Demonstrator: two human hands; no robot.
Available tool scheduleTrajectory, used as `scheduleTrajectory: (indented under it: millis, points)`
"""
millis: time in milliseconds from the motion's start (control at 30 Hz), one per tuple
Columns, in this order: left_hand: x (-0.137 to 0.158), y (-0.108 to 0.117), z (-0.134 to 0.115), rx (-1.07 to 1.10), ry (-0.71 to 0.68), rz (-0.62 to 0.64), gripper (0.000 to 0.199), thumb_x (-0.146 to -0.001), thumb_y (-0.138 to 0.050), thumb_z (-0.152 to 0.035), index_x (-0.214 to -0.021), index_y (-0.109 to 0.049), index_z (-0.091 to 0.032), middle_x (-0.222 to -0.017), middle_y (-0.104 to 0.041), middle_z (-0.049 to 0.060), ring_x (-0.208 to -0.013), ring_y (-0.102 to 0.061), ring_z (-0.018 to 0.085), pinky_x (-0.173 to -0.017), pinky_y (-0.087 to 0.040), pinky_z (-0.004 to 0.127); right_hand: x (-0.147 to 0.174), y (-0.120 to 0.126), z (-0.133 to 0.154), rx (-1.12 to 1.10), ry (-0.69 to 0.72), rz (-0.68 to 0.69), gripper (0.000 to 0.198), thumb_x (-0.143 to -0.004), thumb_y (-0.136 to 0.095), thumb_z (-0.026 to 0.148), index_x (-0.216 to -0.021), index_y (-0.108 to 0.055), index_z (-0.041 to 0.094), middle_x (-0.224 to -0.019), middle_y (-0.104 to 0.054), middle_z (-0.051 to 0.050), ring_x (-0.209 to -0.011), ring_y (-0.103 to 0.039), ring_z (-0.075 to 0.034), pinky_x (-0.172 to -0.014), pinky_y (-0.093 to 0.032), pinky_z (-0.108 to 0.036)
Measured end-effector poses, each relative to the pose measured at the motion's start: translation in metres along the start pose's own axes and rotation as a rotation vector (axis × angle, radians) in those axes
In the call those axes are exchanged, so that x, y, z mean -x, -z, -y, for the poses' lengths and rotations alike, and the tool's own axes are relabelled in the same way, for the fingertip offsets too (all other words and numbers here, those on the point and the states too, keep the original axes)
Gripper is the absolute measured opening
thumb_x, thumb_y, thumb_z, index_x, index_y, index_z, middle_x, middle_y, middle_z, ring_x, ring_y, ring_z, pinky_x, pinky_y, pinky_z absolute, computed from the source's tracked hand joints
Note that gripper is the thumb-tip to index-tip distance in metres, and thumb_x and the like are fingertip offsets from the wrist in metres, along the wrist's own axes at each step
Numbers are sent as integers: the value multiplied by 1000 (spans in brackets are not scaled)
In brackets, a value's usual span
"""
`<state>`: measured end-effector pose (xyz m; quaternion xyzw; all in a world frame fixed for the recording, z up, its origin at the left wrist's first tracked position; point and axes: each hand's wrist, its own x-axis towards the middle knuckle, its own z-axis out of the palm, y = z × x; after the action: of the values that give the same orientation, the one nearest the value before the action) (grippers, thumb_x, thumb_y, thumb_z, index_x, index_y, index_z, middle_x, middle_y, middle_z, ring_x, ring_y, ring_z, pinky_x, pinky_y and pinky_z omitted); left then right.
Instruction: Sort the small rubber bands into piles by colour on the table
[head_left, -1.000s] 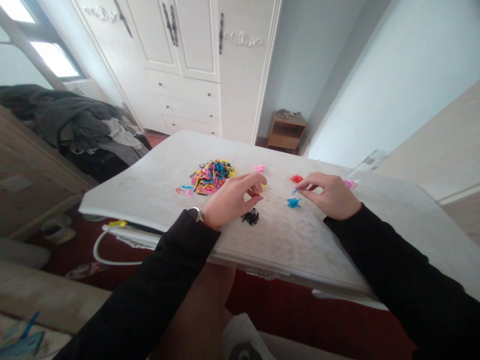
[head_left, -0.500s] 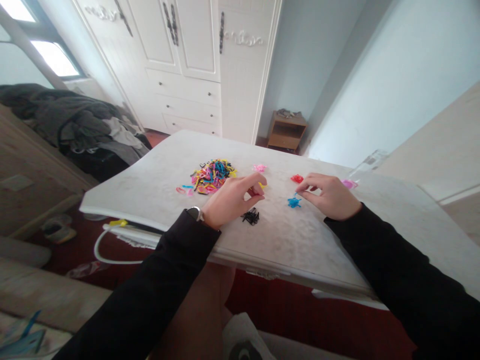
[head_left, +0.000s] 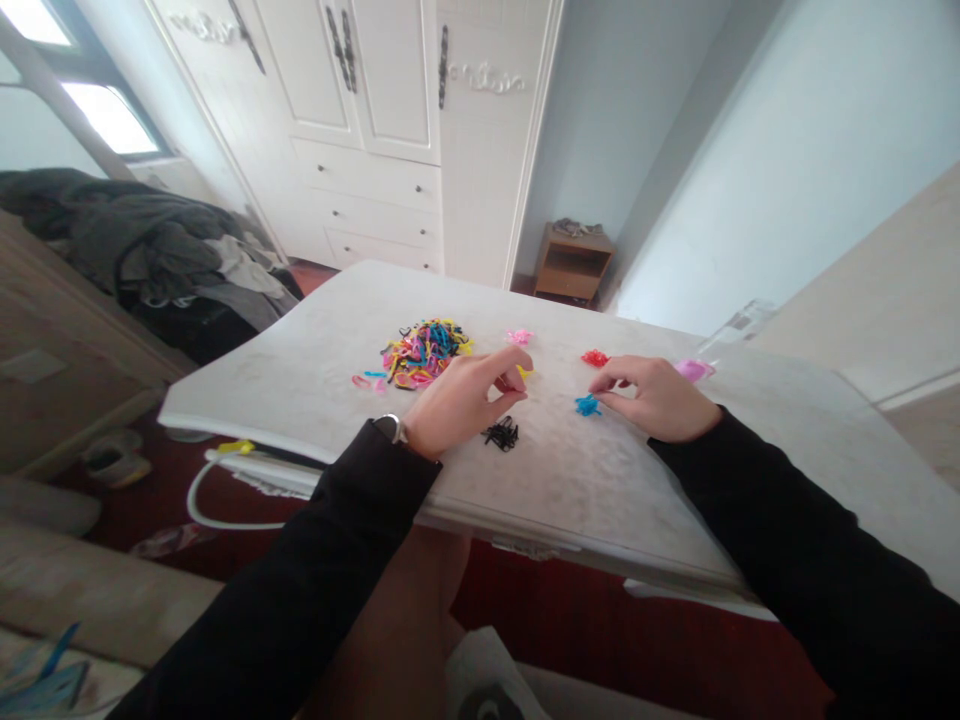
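My right hand [head_left: 651, 398] is closed in a pinch at the right edge of a small pile of blue rubber bands [head_left: 586, 406], a blue band at its fingertips. My left hand [head_left: 469, 400] has thumb and fingers curled together above the table, between the mixed pile and the black one; what its fingertips hold, if anything, I cannot make out. Left of that hand lies a big heap of multicoloured rubber bands [head_left: 426, 350]. Just below its fingers are black bands [head_left: 501, 434]. Yellow bands [head_left: 526, 371] are partly hidden behind its fingers.
Pink bands [head_left: 520, 337] and red bands [head_left: 595, 357] lie farther back on the white table [head_left: 300, 370]. Beyond my right hand is a clear bag with something pink-purple [head_left: 696, 370]. A white wardrobe [head_left: 480, 150] stands behind; clothes [head_left: 165, 240] are heaped at left.
My right hand has lowered and shifted slightly, its fingertips now closer to the blue pile. The blue band that stood up at its fingertips shows less. My left hand stays nearly still.
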<state>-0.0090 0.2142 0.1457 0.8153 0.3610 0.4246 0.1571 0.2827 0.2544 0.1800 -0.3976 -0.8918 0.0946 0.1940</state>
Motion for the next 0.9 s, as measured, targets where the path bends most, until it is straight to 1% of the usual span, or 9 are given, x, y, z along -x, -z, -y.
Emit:
scheduleTrajectory:
  millis: [67,200,333,467,600,733,833,900]
  points:
    - [0,0,1,1,-2,0,19,-89,-68,-12,-104,-64,-21,-93,-77,-1,-81,-76,11,-78,-56,20,0,-1,-1,5,8,17,7,-81,-69,20,-78,-75,22,-79,-76,-3,-74,-70,-20,-66,-50,-31]
    - [0,-1,2,11,-4,-9,23,-87,-67,-8,-106,-64,-21,-88,-76,-3,-82,-77,12,-78,-55,19,0,-1,2,16,-4,40,9,-84,-69,26,-81,-76,21,-81,-76,-4,-76,-70,-20,-65,-50,-32]
    - [-1,-1,2,24,-7,-15,25,-86,-67,-5,-105,-63,-21,-89,-75,-3,-83,-76,11,-78,-54,18,0,-1,6,26,-22,9,13,-86,-68,29,-84,-77,20,-89,-76,-7,-78,-70,-21,-65,-51,-32]
    - [0,-1,2,29,1,-27,25,-85,-65,-4,-103,-63,-21,-90,-75,-2,-83,-76,11,-78,-55,19,1,-2,8,12,-16,-4,13,-85,-68,30,-86,-77,20,-91,-75,-8,-79,-70,-21,-67,-51,-32]
    - [-4,-1,6,4,25,-79,27,-84,-64,-4,-105,-62,-21,-86,-74,-3,-81,-76,12,-79,-56,20,1,-3,8,8,-17,-26,14,-85,-68,30,-87,-76,19,-98,-75,-10,-80,-70,-21,-70,-53,-34]
    - [-24,3,15,-46,76,-158,27,-82,-64,-3,-103,-60,-20,-81,-74,-3,-74,-73,11,-75,-56,20,1,-3,9,5,-18,-68,15,-87,-66,29,-88,-76,18,-103,-75,-11,-80,-70,-21,-71,-53,-34]
    - [-52,5,28,-42,130,-191,29,-79,-67,-3,-101,-59,-19,-78,-74,-2,-71,-72,12,-72,-55,22,1,-3,9,-2,-3,-83,15,-89,-64,29,-87,-75,18,-98,-74,-10,-80,-69,-21,-71,-53,-35]
    - [-70,2,38,-30,184,-201,30,-76,-70,-4,-99,-59,-19,-76,-74,-1,-72,-72,14,-71,-55,23,1,-3,9,-10,2,-77,15,-90,-64,29,-88,-75,18,-95,-73,-9,-80,-68,-21,-72,-53,-35]
